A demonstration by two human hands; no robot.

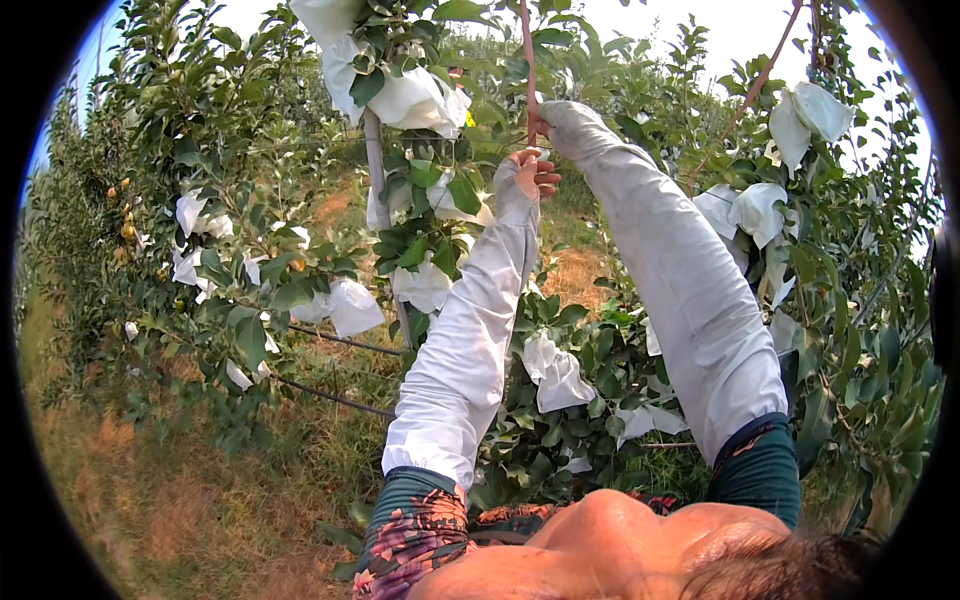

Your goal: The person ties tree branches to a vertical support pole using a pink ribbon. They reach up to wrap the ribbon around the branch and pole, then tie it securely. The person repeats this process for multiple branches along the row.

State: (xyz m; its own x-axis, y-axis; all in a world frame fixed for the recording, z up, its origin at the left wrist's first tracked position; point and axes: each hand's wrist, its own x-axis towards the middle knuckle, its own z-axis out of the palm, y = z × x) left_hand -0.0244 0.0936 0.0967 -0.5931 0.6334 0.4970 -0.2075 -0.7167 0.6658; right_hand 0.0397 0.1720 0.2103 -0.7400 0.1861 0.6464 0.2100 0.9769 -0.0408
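A thin, reddish-brown upright stem (528,70) comes down from the top edge to my hands; whether it is a shoot or a strap I cannot make out. My left hand (530,173) is closed at its lower end, fingers curled, with a small pale bit at the fingertips. Just above and to the right, my right hand (562,122) is closed against the same stem, its fingers partly hidden by the light sleeve. Both arms reach up and forward in whitish sleeves. Beside the left hand hangs a leafy branch with white bags (415,98).
A grey post (376,170) stands left of my hands. More white bags hang at the left (352,307), low centre (556,372) and right (760,212). Dark hoses (335,397) cross low at the left. Dry grass (200,510) covers the ground.
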